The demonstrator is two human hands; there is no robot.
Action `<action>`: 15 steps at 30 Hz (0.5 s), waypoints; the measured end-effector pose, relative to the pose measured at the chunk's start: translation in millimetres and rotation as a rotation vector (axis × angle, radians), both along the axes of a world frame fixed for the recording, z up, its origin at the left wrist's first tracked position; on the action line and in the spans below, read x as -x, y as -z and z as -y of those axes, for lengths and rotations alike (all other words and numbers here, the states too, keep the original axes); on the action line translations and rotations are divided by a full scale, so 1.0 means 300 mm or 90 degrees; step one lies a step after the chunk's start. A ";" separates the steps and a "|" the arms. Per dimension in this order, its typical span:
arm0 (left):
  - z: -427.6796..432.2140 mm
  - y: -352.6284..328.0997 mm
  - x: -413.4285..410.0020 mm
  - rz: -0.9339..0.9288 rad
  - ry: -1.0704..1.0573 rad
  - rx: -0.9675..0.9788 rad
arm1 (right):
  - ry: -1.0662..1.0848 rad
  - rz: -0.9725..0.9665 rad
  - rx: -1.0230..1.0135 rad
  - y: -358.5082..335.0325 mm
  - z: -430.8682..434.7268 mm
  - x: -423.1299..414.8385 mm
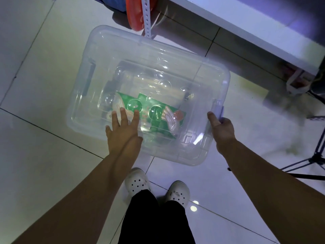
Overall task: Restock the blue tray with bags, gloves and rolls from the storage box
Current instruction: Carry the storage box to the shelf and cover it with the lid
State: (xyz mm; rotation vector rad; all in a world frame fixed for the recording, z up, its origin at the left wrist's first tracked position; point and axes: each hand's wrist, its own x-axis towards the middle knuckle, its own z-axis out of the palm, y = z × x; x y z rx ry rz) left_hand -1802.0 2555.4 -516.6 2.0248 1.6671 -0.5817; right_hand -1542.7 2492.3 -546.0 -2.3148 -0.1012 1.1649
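A clear plastic storage box [123, 50] with its lid on stands on the tiled floor in front of me. Through the lid I see a green glove packet [158, 110] and pale rolls [158, 85] behind it. My left hand [123, 131] lies flat on the lid near its front edge, fingers spread. My right hand [222, 127] grips the latch [218, 108] on the box's right side, thumb along the rim. The blue tray is not in view.
A white table [246, 27] runs across the top right, with a perforated white post [146, 16] and a red disc [135, 14] behind the box. A black tripod [314, 159] stands at the right. My feet in white clogs [139, 182] are just below the box.
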 end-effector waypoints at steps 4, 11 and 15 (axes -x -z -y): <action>0.002 0.003 0.001 -0.004 0.001 -0.015 | -0.086 0.196 0.006 -0.015 -0.008 0.025; 0.003 -0.007 0.017 -0.009 0.008 -0.055 | -0.173 0.336 0.064 -0.038 -0.042 0.064; -0.119 -0.045 0.095 0.055 -0.001 -0.174 | -0.182 0.460 0.035 -0.096 -0.080 0.105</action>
